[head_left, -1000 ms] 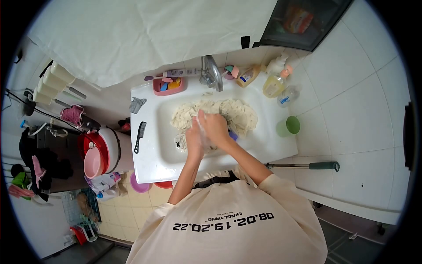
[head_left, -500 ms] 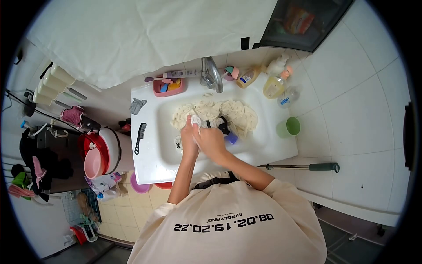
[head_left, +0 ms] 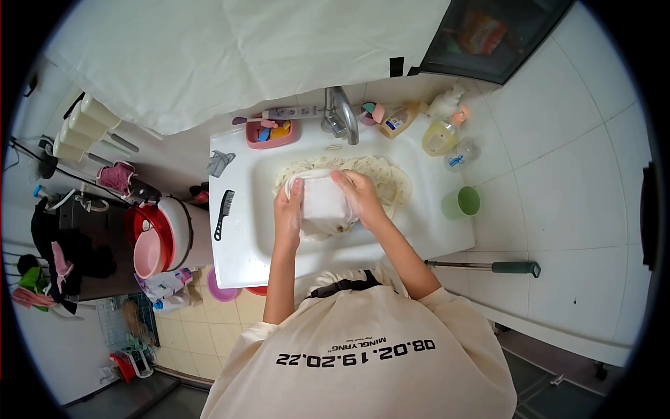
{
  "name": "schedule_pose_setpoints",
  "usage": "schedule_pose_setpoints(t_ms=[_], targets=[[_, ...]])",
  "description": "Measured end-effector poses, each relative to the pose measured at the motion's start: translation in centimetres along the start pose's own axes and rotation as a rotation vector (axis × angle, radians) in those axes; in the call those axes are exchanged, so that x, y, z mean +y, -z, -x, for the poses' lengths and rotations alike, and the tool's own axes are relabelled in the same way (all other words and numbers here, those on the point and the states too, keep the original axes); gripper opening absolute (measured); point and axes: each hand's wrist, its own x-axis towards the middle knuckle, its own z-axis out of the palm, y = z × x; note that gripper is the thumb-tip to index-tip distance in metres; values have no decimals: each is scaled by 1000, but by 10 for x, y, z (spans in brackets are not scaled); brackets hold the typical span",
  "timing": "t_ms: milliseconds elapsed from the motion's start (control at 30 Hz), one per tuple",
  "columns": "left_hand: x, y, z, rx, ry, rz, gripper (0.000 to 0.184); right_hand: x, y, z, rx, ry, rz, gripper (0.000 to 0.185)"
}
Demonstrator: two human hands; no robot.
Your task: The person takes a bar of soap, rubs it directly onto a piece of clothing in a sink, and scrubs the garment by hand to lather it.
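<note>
Above the white sink (head_left: 241, 264), a white cloth (head_left: 325, 199) is held stretched between the left hand (head_left: 289, 209) and the right hand (head_left: 360, 197).
Its squarish panel is pulled nearly smooth, with a rounded band along the far edge; its sides are gripped, thumbs on top. Crumpled cream fabric (head_left: 395, 183), speckled with small marks, is bunched beneath. Outside both hands, the sink's glossy, rounded inner walls are seen.

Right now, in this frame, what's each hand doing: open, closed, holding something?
Left hand: closed on the left edge of the white cloth, thumb on top.
Right hand: closed on the same cloth's right edge.
</note>
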Motion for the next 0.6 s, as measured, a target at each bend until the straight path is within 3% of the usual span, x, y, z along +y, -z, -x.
schedule_pose_setpoints(t_ms=[100, 133, 167, 200, 233, 300, 367, 433, 500, 533, 600], targets=[[-4, -4, 2, 1, -7, 65, 34, -13, -10, 17, 86, 145, 287, 33], [-10, -5, 2, 18, 75, 44, 33, -13, -18, 23, 133, 235, 418, 33], [-20, -6, 2, 36, 157, 23, 33, -4, -30, 29, 181, 481, 486, 33], [-55, -6, 3, 5, -290, -339, 35, -8, -35, 33, 149, 522, 663, 33], [-43, -30, 18, 100, 2, 313, 41, -13, -38, 36, 117, 561, 840, 34], [-32, -36, 16, 23, 214, 279, 39, -11, -29, 9, 187, 507, 869, 35], [-27, -38, 17, 21, 245, 290, 37, -7, -26, 1, 262, 451, 897, 36], [-33, -26, 10, 20, 269, 303, 35, -2, -34, 8, 170, 647, 1295, 32], [-62, 4, -2, -236, 156, 499, 34, 0, -41, 23, 127, 714, 1271, 27], [-39, -13, 11, -32, 272, 422, 34, 1, -40, 20, 133, 732, 1312, 17], [-15, -40, 15, 54, 287, 432, 32, -4, -34, 5, 120, 652, 1357, 5]])
